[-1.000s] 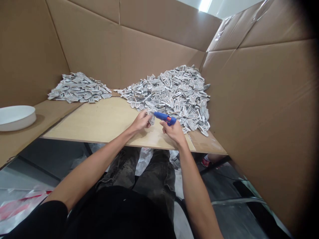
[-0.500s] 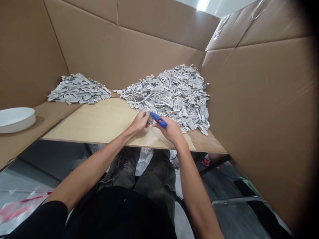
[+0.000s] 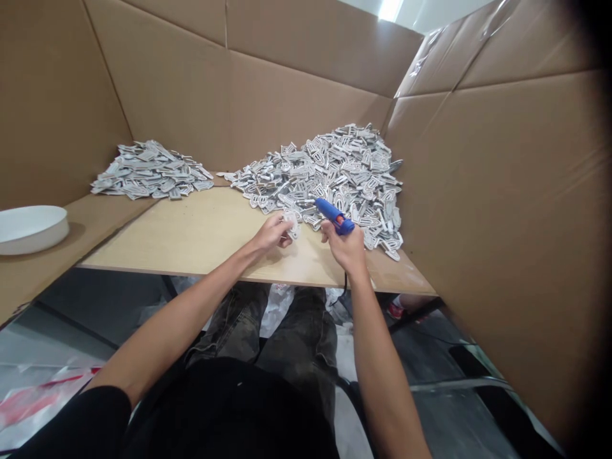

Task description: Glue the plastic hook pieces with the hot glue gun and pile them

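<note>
1. Nearest to me, my black shirt [image 3: 229, 408] and dark trousers [image 3: 296, 331] fill the bottom of the view, below the bench's front edge.
2. Both my bare forearms reach forward over that front edge onto the bench [image 3: 191, 229], a pale wooden board.
3. My left hand [image 3: 271, 234] sits just past the middle of the front edge. Its thumb and fingers are pinched on a small grey piece [image 3: 289, 227], and I cannot tell whether the piece touches the board.
4. My right hand [image 3: 348, 248] is near it on the right, the two hands apart. It is clenched round the handle of a blue glue gun [image 3: 333, 215], which has a red band near the grip. The barrel slants up and to the left, its tip over the near fringe of the heap behind. A dark cord [image 3: 345, 285] drops from under this hand past the front edge.
5. Behind both hands, the big pile [image 3: 335, 175] of similar grey pieces fills the bench's far right corner, up against the cardboard wall [image 3: 502, 191] on that side.
6. At the far left corner lies the smaller pile [image 3: 148, 169] of such pieces, well apart from the big one.
7. A white bowl [image 3: 31, 226] stands on the cardboard ledge at the left edge of the view.
</note>
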Tool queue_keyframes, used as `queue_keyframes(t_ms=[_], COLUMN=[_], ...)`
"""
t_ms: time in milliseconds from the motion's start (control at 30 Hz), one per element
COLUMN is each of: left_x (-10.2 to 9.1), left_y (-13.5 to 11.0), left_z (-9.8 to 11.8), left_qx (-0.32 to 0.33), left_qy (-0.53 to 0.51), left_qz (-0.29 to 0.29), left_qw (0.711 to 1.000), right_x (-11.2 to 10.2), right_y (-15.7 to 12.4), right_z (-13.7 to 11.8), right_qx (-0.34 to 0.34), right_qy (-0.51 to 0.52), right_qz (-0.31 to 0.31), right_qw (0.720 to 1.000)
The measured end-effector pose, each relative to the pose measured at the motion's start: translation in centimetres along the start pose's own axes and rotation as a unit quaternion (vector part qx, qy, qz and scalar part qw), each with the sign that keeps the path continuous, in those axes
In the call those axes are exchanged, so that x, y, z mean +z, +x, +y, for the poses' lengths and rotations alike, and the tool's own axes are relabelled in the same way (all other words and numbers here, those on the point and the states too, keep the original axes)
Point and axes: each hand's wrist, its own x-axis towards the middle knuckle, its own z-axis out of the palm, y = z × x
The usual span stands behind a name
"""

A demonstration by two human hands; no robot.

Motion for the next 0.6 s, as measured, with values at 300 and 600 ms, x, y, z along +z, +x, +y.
queue_keyframes(t_ms=[300, 600], left_x=[0.1, -0.5], left_y=[0.2, 0.7], left_z=[-0.2, -0.5], left_qx=[-0.014, -0.075], left_qy=[-0.011, -0.068], left_qz=[0.021, 0.089], left_qw=[1.0, 0.991], right_x=[0.2, -0.7], right_y=[0.4, 1.0], right_z=[0.9, 2.0], right_qx=[0.018, 0.122], right_qy=[0.008, -0.22], right_qz=[0.011, 0.189], right_qw=[1.0, 0.949])
